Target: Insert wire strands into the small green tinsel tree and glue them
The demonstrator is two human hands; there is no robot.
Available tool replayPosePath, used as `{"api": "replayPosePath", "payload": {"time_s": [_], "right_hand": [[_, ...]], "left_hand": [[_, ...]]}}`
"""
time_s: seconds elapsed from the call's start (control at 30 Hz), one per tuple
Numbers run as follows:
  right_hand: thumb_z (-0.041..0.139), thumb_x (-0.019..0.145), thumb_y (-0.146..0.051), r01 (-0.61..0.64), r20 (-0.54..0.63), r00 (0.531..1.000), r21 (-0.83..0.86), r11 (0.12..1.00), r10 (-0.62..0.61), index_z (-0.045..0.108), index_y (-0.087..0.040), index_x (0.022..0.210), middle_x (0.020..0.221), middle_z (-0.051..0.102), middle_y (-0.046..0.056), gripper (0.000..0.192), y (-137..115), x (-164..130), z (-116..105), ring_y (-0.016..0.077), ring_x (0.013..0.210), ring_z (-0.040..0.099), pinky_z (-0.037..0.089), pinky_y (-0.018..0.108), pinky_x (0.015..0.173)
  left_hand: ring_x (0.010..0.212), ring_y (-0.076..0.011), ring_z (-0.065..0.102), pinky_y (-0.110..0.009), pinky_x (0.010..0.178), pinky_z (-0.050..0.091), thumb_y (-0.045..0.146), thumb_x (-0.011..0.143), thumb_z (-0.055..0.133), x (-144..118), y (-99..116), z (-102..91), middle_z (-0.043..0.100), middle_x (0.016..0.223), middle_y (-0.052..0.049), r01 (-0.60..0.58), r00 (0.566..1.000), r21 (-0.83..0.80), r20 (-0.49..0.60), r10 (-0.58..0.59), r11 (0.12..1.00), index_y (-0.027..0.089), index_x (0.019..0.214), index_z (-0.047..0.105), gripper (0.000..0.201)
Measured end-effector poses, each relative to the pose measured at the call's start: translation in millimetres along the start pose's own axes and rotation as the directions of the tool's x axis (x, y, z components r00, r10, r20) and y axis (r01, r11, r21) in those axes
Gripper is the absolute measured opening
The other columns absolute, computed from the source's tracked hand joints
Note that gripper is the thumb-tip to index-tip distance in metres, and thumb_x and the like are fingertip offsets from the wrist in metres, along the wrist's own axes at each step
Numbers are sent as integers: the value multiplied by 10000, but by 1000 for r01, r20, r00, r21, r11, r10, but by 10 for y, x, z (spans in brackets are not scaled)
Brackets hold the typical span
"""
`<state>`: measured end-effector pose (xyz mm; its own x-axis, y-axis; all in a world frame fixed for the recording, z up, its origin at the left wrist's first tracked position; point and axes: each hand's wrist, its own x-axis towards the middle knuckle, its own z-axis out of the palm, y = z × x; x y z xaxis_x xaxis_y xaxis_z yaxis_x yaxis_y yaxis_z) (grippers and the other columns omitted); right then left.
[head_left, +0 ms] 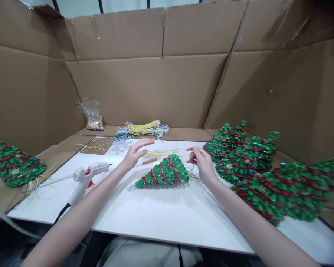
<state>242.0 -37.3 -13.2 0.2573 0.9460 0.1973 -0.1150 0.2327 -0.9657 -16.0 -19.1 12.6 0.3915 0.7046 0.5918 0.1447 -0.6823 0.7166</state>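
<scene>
A small green sequinned cone-shaped tree with red bead garlands (164, 173) lies on its side at the centre of the frame on the white board tabletop (156, 215), its tip pointing left. The left hand (136, 152) hovers just above and left of it, fingers spread apart and empty, over a wooden-handled awl (148, 161) and a loose bunch of thin pale yellow wires (163, 151). The right hand (200, 160) sits just right of the tree's base, fingertips pinched together on something small; what it grips is too small to make out. A white hot glue gun (86, 176) rests at centre left. Finished trees of the same kind (256, 167) crowd the right edge, the nearest blurred and cut off by the frame.
</scene>
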Motion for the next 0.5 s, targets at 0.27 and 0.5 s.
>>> {"api": "replayPosePath", "payload": {"time_s": [0.27, 0.5], "right_hand": [[624, 675, -547, 23, 48, 999, -36, 999, -21, 599, -159, 658, 521, 421, -42, 390, 15, 1, -6, 83, 518, 410, 444, 220, 511], [618, 703, -547, 95, 9, 995, 17, 995, -95, 600, -166, 702, 518, 428, -45, 381, -6, 2, -2, 91, 515, 431, 429, 239, 550]], "left_hand": [[1182, -242, 474, -407, 1012, 341, 239, 798, 544, -3, -25, 2, 572, 1235, -61, 14, 999, 23, -46, -13, 1000, 234, 1117, 636, 332], [886, -169, 604, -293, 768, 460, 250, 836, 510, -29, -102, 33, 589, 1167, -66, 95, 991, 137, -105, -81, 986, 210, 1083, 622, 274]]}}
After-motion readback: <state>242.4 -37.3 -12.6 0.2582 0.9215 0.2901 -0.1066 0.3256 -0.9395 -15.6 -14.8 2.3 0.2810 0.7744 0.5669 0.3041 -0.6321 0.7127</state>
